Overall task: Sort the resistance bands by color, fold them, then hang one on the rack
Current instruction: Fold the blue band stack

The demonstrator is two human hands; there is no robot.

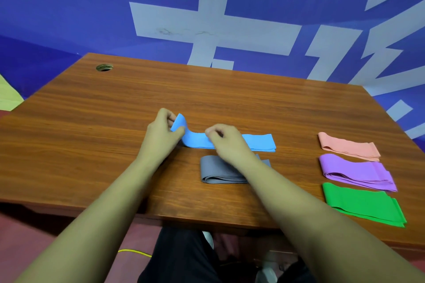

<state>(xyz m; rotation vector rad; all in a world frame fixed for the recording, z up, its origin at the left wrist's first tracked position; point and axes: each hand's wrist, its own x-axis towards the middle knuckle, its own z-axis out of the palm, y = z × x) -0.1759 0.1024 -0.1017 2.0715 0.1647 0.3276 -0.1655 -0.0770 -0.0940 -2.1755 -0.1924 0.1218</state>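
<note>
A blue resistance band [257, 142] lies flat across the middle of the wooden table [92, 126]. My left hand [161, 135] pinches the band's left end and lifts it off the table. My right hand [227, 142] presses on the middle of the same band with its fingers closed on it. Just in front of the blue band lies a folded grey band [216, 170], partly under my right forearm. At the right side, a folded pink band [347, 148], a folded purple band [354, 172] and a folded green band [363, 202] lie in a column. No rack is in view.
A round cable hole [104, 67] is in the table's far left corner. A blue wall with white shapes [207, 18] stands right behind the table. Below the front edge are my legs and a yellow cable [135, 252] on the floor.
</note>
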